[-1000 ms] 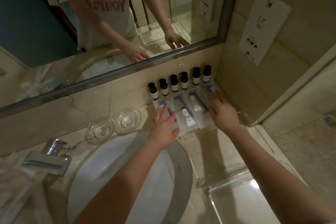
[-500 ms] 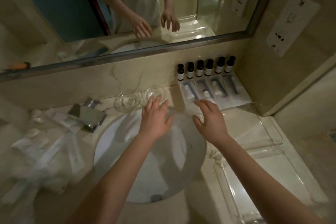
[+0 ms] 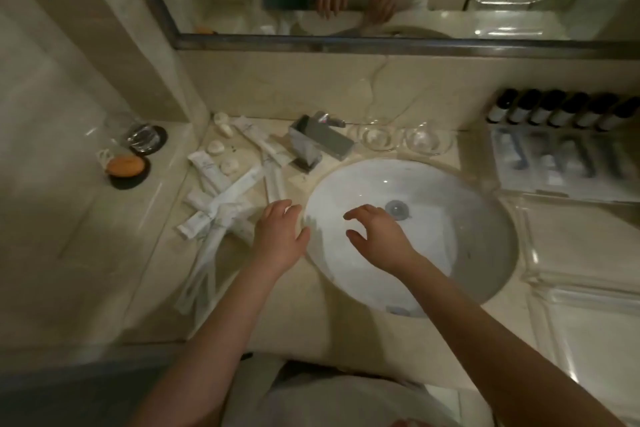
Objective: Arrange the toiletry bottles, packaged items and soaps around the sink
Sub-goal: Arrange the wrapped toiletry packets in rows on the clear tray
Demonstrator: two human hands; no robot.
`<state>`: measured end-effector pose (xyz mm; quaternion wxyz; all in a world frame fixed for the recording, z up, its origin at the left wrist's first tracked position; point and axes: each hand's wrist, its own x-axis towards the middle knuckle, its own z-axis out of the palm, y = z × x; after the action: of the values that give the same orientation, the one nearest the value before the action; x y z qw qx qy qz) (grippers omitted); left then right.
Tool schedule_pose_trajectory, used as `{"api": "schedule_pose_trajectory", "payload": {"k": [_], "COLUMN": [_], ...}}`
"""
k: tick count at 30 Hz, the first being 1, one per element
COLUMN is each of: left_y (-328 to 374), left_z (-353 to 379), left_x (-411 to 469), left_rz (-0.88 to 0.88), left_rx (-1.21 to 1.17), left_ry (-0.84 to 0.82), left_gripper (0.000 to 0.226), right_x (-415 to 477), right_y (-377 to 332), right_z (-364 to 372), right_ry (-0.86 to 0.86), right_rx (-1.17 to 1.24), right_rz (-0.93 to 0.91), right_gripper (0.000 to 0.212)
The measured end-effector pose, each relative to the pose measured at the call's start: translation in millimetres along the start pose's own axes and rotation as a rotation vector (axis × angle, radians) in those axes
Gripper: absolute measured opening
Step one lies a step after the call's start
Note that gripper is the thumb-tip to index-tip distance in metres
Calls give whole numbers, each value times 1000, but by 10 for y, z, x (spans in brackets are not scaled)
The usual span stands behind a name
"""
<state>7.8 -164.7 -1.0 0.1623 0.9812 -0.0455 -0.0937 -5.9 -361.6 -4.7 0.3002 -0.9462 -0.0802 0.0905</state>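
Just left of the left fingers (image 3: 282,210), heaped packets (image 3: 225,199).

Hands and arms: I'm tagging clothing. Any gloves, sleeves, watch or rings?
No. Neither arm shows a sleeve up to the frame edge, and the left hand and right hand carry no gloves, watch or bracelet. Blur could hide a thin ring.
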Motion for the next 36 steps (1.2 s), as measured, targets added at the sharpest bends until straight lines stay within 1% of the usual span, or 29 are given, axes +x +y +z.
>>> {"api": "schedule_pose_trajectory", "payload": {"k": [3, 5, 7, 9, 11, 13, 16, 18, 21, 24, 26, 28, 29, 30, 32, 36], "left_y": [-551, -887, -1189, -1438, -1615, -1723, -1809, -1846, -1903, -1955, -1983, -1975, -1950, -1916, -1840, -1705], "left_z": [-47, -90, -141, -186, -194, -171, -85, -36, -7, -49, -81, -133, -174, -215, -301, -381], "left_x": [-116, -177, -233, -268, -270, -242, -214, -211, -208, -190, -189, -206, -225, -244, -277, -259], "left_rz": [-129, -210, -289, -368, -423, -467, -519, -531, -528, -502, -487, -494, -503, -510, -498, -489], "left_rx": [-5, -22, -36, -68, -126, -205, -382, -465, -545, -523, -507, -557, -611, -670, -742, -714], "left_ry": [-24, -28, -24, -21, -34, -59, -103, -100, -116, -155, -120, -57, -29, -3, 65, 179], "left_gripper": [51, 51, 50, 50, 50, 51, 52, 44, 27, 14, 14, 13, 13, 15, 20, 22], "right_x": [185, 318, 455, 591, 734, 875, 1050, 1143, 1243, 1309, 1325, 1326, 1310, 1284, 1204, 938], "right_y": [-310, -507, -708, -907, -1068, -1186, -1299, -1332, -1356, -1355, -1374, -1395, -1407, -1413, -1398, -1224], "right_z": [326, 536, 739, 916, 1070, 1208, 1381, 1471, 1553, 1561, 1497, 1401, 1336, 1259, 1101, 825], "right_ry": [-203, -330, -413, -414, -379, -371, -357, -315, -322, -405, -445, -466, -480, -498, -550, -622], "right_rx": [-79, -144, -190, -187, -187, -243, -289, -282, -126, -9, 62, 236, 314, 365, 394, 371], "right_rz": [10, 20, 19, 21, 20, 14, 29, 50, 145, 185, 201, 268, 299, 313, 297, 271], "right_gripper": [36, 42, 50, 53, 54, 54, 50, 43, 38, 38, 29, 11, 10, 14, 18, 23]}}
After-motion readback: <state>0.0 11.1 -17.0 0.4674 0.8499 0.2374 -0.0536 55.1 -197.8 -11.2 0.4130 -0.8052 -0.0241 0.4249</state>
